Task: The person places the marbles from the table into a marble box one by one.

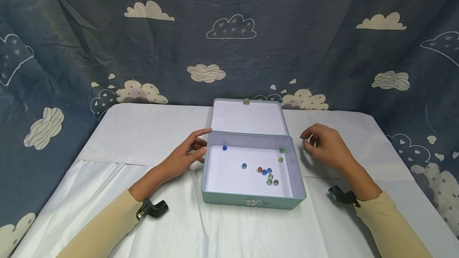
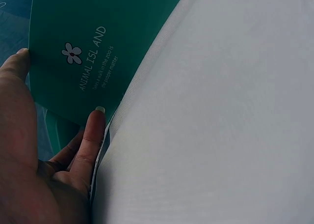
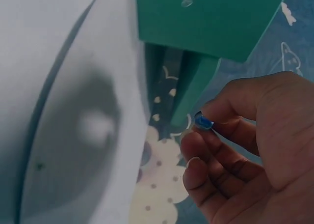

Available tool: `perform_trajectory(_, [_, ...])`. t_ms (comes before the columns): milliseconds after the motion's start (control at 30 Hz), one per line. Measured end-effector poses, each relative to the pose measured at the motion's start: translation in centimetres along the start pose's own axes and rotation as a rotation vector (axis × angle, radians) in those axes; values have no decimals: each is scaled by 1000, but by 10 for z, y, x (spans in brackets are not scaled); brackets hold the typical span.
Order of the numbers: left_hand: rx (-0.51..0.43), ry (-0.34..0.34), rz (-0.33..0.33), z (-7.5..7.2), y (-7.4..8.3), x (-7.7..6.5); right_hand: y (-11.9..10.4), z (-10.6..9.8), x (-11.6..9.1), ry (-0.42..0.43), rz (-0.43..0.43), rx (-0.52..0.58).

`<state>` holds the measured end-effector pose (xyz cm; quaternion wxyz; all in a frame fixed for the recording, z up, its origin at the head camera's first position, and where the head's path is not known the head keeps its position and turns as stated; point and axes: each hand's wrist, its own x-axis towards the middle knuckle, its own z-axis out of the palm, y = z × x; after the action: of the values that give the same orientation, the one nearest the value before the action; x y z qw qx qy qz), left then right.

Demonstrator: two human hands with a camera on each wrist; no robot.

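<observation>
A green tin box [image 1: 229, 198] lies on the white cloth with its lid [image 1: 247, 116] folded back behind it. Inside are several glass marbles: a lone blue marble [image 1: 224, 147] at the back left, another blue marble [image 1: 244, 166] near the middle, a red marble [image 1: 259, 169] within a cluster at right, and a green marble [image 1: 281, 151] by the right wall. My left hand [image 1: 184, 154] rests against the tin's left side, its fingers and thumb extended at the wall. To the right of the tin, my right hand [image 1: 326, 146] pinches a blue marble [image 3: 203, 121] between thumb and fingertips, above the cloth.
A white cloth [image 1: 172, 226] covers the table, with creases running across it. Behind and at both sides hangs a dark blue curtain [image 1: 229, 55] printed with clouds. Each wrist wears a black camera band, such as the left band [image 1: 152, 208].
</observation>
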<state>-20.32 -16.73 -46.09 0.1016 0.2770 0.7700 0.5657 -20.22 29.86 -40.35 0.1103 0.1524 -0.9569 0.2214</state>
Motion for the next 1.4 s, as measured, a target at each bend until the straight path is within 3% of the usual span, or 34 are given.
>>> perform_trajectory(400, [-33,-6,25,0,1,-1,-27,-7,-4,82,-109,5])
perform_trajectory(867, [-27,-5,34,0,3,1,-54,-13,-11,76,-161,34])
perform_trajectory(1400, [-24,0,13,1,2,0,-73,-3,-17,51,-228,90])
